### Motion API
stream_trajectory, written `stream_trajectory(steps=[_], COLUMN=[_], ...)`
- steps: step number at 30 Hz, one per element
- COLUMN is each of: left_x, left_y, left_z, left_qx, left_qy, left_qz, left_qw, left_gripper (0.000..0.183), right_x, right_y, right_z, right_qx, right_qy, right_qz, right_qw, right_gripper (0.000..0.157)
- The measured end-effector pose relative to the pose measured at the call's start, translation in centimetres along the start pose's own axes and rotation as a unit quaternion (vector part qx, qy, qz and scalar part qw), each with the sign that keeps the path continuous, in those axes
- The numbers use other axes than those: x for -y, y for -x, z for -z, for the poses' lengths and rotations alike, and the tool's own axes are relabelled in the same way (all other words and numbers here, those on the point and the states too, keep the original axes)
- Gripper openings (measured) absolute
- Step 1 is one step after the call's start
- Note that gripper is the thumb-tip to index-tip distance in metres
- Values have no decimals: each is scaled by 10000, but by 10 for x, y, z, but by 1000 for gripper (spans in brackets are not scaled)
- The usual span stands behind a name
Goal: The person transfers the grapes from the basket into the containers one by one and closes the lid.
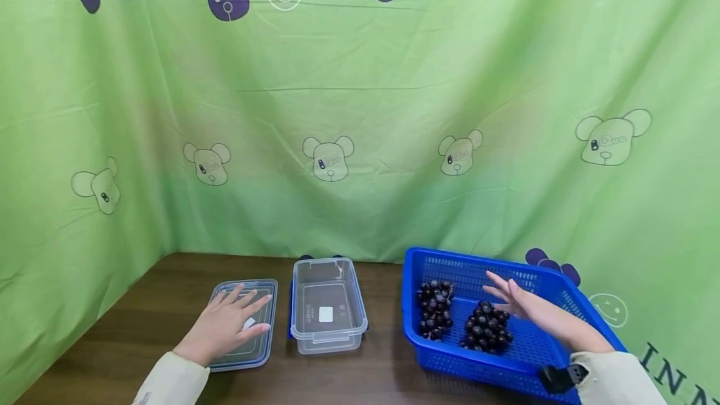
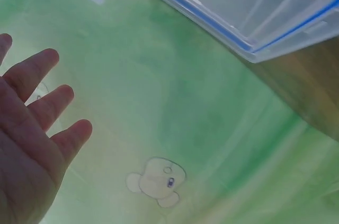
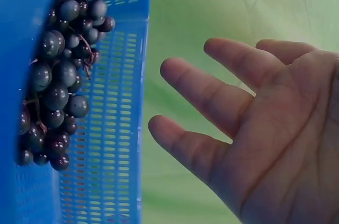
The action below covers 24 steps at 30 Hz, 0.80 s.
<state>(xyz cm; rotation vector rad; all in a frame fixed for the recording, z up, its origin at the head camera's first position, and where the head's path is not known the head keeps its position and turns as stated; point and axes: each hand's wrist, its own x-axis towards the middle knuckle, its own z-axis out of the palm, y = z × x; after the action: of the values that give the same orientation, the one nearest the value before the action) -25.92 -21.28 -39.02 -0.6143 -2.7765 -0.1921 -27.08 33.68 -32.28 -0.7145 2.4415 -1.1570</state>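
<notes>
My left hand, fingers spread, hovers over a clear lid with a blue seal lying on the table at the left. In the left wrist view the same hand holds nothing. At the right, my right hand is held above a blue plastic basket, its fingers extended and its palm bare in the right wrist view. Two bunches of dark grapes lie in the basket: one bunch by its left wall, the other bunch just left of the right hand.
Between lid and basket stands a clear plastic container with blue side clips and a white label inside. The brown wooden table ends at a green printed curtain behind and at both sides. A black strap piece shows at the right cuff.
</notes>
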Motion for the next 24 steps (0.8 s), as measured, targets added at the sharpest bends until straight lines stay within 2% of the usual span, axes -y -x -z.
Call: stream_trajectory(steps=[3, 9, 17, 20, 24], left_x=[-4, -8, -6, -10, -17], left_y=[-7, -24, -45, -49, -54], left_z=[0, 0, -9, -13, -19], left_qx=[232, 533, 616, 790, 951], left_qy=[94, 355, 543, 512, 340], left_qz=[-65, -136, 271, 423, 460], left_qw=[9997, 9979, 9963, 9947, 9938], left_gripper=[58, 59, 60, 62, 64], right_x=[0, -3, -8, -11, -17], right_y=[-4, -13, -21, -23, -26], right_z=[4, 13, 24, 26, 27], right_qx=[-223, -849, -920, -936, -960], right_qy=[-59, -119, -283, -272, -353], right_qz=[-142, -896, -1211, -1362, -1598], right_qw=[9996, 9923, 9880, 9859, 9818], right_gripper=[69, 70, 77, 80, 84])
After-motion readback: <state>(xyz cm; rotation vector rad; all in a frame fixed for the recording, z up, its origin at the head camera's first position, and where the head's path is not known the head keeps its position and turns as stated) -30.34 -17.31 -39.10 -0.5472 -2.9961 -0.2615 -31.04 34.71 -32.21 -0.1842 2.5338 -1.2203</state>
